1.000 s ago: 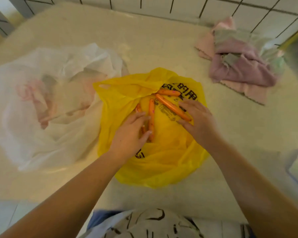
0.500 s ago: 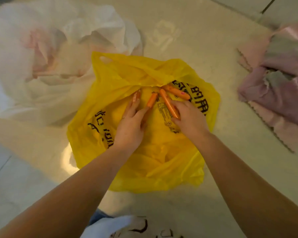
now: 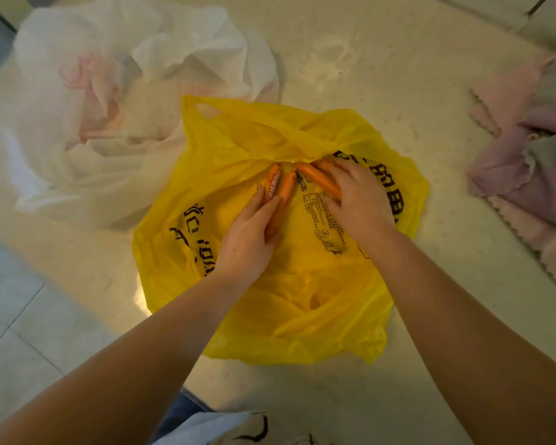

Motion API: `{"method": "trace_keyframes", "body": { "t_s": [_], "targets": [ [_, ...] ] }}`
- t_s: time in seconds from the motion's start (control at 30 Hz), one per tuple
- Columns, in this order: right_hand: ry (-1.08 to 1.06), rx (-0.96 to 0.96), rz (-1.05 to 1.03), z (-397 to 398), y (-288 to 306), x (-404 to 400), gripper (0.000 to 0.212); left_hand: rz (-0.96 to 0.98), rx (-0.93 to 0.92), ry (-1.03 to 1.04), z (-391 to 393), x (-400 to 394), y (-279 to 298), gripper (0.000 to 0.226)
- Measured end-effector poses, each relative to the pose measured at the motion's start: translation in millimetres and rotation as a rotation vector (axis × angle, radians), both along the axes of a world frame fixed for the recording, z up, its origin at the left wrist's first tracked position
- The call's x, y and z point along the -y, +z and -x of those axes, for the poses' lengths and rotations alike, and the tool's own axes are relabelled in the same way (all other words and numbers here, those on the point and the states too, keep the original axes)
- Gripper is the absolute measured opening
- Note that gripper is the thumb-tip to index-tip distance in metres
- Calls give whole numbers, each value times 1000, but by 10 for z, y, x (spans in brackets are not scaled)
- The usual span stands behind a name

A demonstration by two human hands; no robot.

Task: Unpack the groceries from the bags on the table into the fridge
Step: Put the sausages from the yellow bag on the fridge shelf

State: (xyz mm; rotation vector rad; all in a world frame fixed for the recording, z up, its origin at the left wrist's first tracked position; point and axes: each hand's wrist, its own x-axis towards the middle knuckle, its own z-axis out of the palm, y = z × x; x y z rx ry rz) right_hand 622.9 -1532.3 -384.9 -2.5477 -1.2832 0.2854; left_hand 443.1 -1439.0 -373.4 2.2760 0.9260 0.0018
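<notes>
A yellow plastic bag (image 3: 302, 284) with black print lies flat on the pale table (image 3: 382, 75). Several orange wrapped sausages (image 3: 286, 184) lie on top of it near its gathered mouth. My left hand (image 3: 247, 239) rests over the two left sausages, with fingers closing round them. Over on the right, one sausage (image 3: 318, 176) is gripped by my right hand (image 3: 357, 200), whose fingers curl over it. A white translucent bag (image 3: 116, 101) with pink print sits crumpled at the back left.
A heap of pink and grey cloths (image 3: 533, 162) lies at the table's right edge. Tiled floor (image 3: 20, 316) shows at the lower left beyond the table's near edge. My patterned shirt (image 3: 231, 428) fills the bottom middle.
Both hands have drawn the sausages closer together at the bag's mouth. The camera has dipped lower and nearer, so the bags fill more of the view.
</notes>
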Motion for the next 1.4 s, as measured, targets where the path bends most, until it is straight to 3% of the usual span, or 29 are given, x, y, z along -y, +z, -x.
{"method": "trace_keyframes", "body": {
  "t_s": [0.27, 0.57, 0.87, 0.97, 1.17, 1.27, 1.4],
  "targets": [
    [-67, 24, 116, 128, 36, 105, 68, -21, -25, -1, -5, -6, -1, 69],
    [-201, -195, 137, 253, 35, 137, 71, 51, -101, 117, -22, -19, 2, 77],
    [-243, -239, 70, 327, 170, 181, 57, 50, -79, 153, -88, 9, 70, 45],
    [-289, -388, -2, 370, 316, 218, 57, 145, -69, 176, -63, -25, 120, 34],
    [-492, -1000, -397, 580, 619, 330, 48, 769, 235, 441, 136, -96, 444, 23],
    [-502, -1263, -536, 750, 792, 320, 41, 917, 369, 468, 338, -117, 663, 21],
    [-469, -1472, -582, 1066, 1035, 198, 36, 1081, 513, 449, 688, -168, 931, 31]
  ]
}}
